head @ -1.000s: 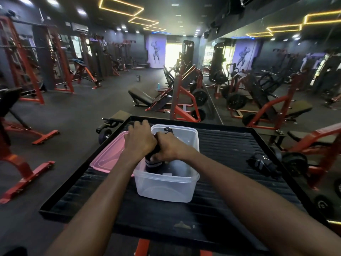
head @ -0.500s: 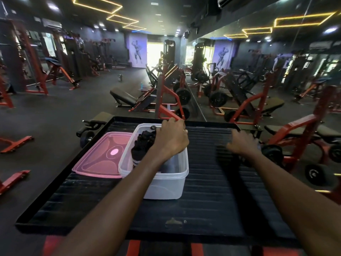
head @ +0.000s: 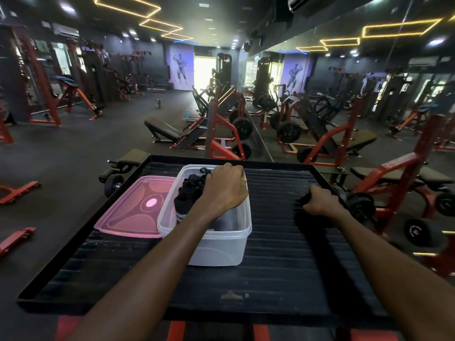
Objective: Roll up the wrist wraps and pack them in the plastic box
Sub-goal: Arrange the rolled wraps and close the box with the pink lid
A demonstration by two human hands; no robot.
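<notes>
Packing was partly done: one rolled wrist wrap (head: 188, 195) stood in the plastic box (head: 221, 244) | left hand (head: 225, 187) gripped the far rim; right hand (head: 320, 203) clutched a second wrap (head: 301, 205) well right | pink lid (head: 135, 207) lay left, off.

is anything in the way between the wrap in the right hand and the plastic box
Nothing on the ribbed black platform between them. The right hand grips the wrist wrap to the box's right. The lid is off, but the left hand rests over the opening.
</notes>
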